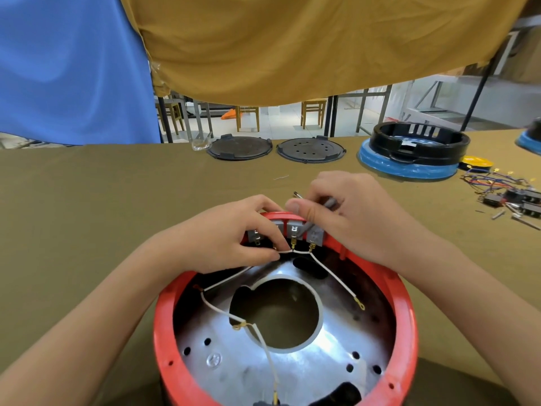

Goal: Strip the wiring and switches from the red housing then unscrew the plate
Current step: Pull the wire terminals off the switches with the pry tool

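Observation:
The round red housing [405, 312] sits upside down in front of me, with a shiny metal plate [234, 364] inside that has a large centre hole. Grey switches [294, 230] line its far wall, with brass terminals pointing down. White wires [222, 281] run from them across the plate. My left hand [231, 235] pinches a white wire just below the switches. My right hand [348, 212] rests on the far rim and holds a grey tool [329, 204] against the switch block.
Two dark round lids [239, 148] [311, 150] lie at the table's far edge. A black ring on a blue base [409, 155] stands far right. Loose coloured wires and black switches [509, 193] are piled at the right. Cloth hangs overhead.

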The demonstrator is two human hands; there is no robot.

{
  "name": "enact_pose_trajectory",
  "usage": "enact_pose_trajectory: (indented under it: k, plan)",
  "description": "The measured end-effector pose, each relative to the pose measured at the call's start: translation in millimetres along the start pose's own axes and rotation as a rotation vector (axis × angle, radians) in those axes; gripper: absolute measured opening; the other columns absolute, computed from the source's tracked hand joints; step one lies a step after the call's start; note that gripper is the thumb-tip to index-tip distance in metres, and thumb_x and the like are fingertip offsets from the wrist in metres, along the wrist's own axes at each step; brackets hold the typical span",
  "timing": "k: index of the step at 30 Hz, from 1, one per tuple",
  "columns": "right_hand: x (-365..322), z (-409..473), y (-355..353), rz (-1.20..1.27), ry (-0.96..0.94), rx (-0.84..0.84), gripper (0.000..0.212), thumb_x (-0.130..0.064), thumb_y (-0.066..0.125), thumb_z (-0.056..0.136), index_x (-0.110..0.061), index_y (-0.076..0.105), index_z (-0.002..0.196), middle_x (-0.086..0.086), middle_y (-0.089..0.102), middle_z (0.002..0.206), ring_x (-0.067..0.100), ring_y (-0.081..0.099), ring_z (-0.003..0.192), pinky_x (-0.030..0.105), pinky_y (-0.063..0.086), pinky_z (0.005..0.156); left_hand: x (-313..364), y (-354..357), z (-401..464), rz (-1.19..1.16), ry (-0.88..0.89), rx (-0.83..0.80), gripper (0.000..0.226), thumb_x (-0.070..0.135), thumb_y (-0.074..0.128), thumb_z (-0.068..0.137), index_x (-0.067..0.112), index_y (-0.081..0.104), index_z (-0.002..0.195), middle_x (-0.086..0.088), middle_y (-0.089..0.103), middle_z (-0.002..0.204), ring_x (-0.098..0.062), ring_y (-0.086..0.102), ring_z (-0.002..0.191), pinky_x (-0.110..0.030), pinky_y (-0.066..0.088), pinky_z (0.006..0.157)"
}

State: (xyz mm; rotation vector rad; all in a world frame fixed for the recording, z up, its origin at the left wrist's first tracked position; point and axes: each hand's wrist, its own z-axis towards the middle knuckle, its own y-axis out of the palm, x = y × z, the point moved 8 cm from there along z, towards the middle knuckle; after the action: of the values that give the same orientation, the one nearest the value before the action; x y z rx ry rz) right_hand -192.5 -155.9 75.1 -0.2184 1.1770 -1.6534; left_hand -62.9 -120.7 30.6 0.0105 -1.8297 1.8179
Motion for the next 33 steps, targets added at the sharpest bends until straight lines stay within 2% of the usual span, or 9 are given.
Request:
enact_pose_trajectory:
  k: [4,7,12,17,23,26,28,30,33]
  plan:
    - [8.6,2.0,0.7,0.03,0.06,0.063,0.047,-0.049,0.052,0.095,-0.018,0.054,0.06,-0.002,0.058,0.057,0.009,0.054,0.058,0.018,0.038,0.056,0.8,0.9,0.5,0.001,-0.006,-0.009,0.018,0.034,0.071,0.09,0.041,0.074,0.106,0.017,0.045,0.131,0.001,0.049,0.115,-0.026,0.04,0.103]
    - [11.8,7.2,4.3,0.036,0.111,0.073,0.048,-0.041,0.05,0.1,-0.012,0.06,0.063,0.003,0.071,0.067,0.014,0.068,0.068,0.035,0.053,0.067,1.8,0.4,1.0,-0.002,-0.006,-0.009,0.018,0.032,0.071,0.09,0.04,0.075,0.105,0.017,0.046,0.129,0.002,0.05,0.112,-0.023,0.039,0.101]
    - [16.5,13.5,2.0,0.087,0.165,0.099,0.047,-0.032,0.049,0.101,-0.012,0.067,0.063,-0.008,0.072,0.067,0.0,0.065,0.063,0.017,0.047,0.06,2.2,0.6,1.1,0.004,-0.004,-0.014,0.017,0.033,0.07,0.09,0.041,0.074,0.105,0.018,0.046,0.128,0.004,0.049,0.112,-0.021,0.039,0.101]
    - [19.1,16.6,4.5,0.124,0.182,0.118,0.047,-0.027,0.05,0.101,-0.008,0.066,0.061,-0.005,0.072,0.064,0.005,0.066,0.06,0.019,0.052,0.062,1.6,1.3,2.2,-0.001,-0.006,-0.018,0.016,0.033,0.069,0.091,0.043,0.073,0.103,0.018,0.045,0.127,0.001,0.05,0.113,-0.029,0.042,0.103]
    - [19.4,14.5,6.7,0.142,0.176,0.118,0.046,-0.029,0.05,0.101,-0.009,0.065,0.062,-0.007,0.071,0.063,-0.004,0.064,0.059,0.01,0.046,0.058,0.8,1.8,2.5,0.022,-0.012,-0.028,0.014,0.034,0.068,0.091,0.041,0.074,0.102,0.018,0.044,0.127,0.001,0.05,0.112,-0.027,0.041,0.102]
    - [13.5,9.9,1.4,0.082,0.135,0.149,0.046,-0.033,0.05,0.102,-0.012,0.065,0.063,-0.004,0.071,0.064,0.003,0.065,0.061,0.017,0.047,0.059,1.4,1.5,1.9,0.022,-0.012,-0.021,0.015,0.033,0.068,0.091,0.04,0.075,0.103,0.018,0.044,0.127,0.003,0.05,0.11,-0.022,0.04,0.1]
    - [4.3,8.4,-2.5,0.0,0.061,0.162,0.048,-0.036,0.049,0.102,-0.009,0.065,0.065,0.003,0.069,0.063,0.014,0.066,0.061,0.032,0.051,0.064,1.5,0.8,1.5,0.018,-0.009,-0.013,0.015,0.033,0.069,0.091,0.04,0.074,0.103,0.017,0.045,0.127,0.002,0.05,0.11,-0.021,0.04,0.099]
    - [-7.7,7.4,-3.2,-0.101,-0.038,0.15,0.05,-0.038,0.05,0.101,-0.006,0.064,0.066,0.009,0.065,0.058,0.024,0.062,0.055,0.042,0.049,0.06,1.8,0.4,1.4,0.015,-0.001,-0.008,0.015,0.033,0.069,0.091,0.041,0.074,0.103,0.016,0.045,0.129,-0.001,0.05,0.113,-0.024,0.04,0.101]
    - [-23.9,4.3,-2.7,-0.246,-0.16,0.097,0.049,-0.043,0.054,0.099,-0.01,0.062,0.064,0.003,0.054,0.05,0.024,0.051,0.048,0.038,0.043,0.05,2.6,1.0,2.3,0.003,0.014,0.0,0.015,0.032,0.069,0.091,0.039,0.075,0.103,0.008,0.048,0.134,-0.008,0.051,0.121,-0.034,0.04,0.104]
